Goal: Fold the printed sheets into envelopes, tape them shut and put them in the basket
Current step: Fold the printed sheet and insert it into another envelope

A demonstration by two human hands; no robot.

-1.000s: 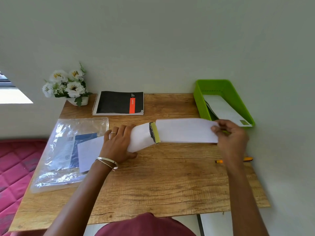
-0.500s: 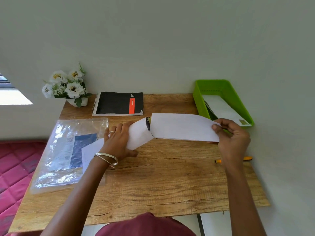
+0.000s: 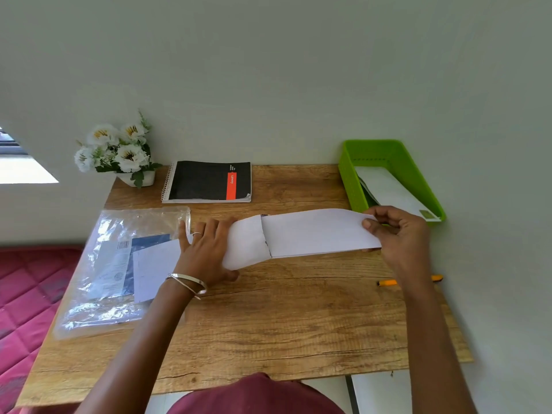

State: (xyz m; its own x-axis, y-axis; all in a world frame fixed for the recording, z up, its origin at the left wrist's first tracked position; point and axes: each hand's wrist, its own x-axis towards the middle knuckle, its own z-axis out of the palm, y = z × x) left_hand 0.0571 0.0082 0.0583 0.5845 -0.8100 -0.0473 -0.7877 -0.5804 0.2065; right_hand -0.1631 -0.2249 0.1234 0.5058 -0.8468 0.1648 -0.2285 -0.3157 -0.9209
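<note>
A long folded white sheet (image 3: 316, 236) is held just above the wooden table (image 3: 298, 309), stretched between both hands. My left hand (image 3: 206, 252) grips its left end, fingers spread over the top and thumb underneath. My right hand (image 3: 398, 231) pinches the right end between thumb and fingers, close to the near corner of the green basket (image 3: 349, 177). One layer overlaps the other at a seam near the left end. The basket stands at the back right and holds a white envelope (image 3: 388, 186).
A clear plastic bag (image 3: 119, 264) with white and blue sheets lies at the left, partly under my left wrist. A black spiral notebook (image 3: 209, 180) and a pot of white flowers (image 3: 119, 153) sit at the back. An orange pen (image 3: 388, 282) lies near the right edge.
The sheet has been turned between my hands: the green and dark printed strip seen at the seam a second ago is now hidden. Both hands keep their hold in nearly the same places.
</note>
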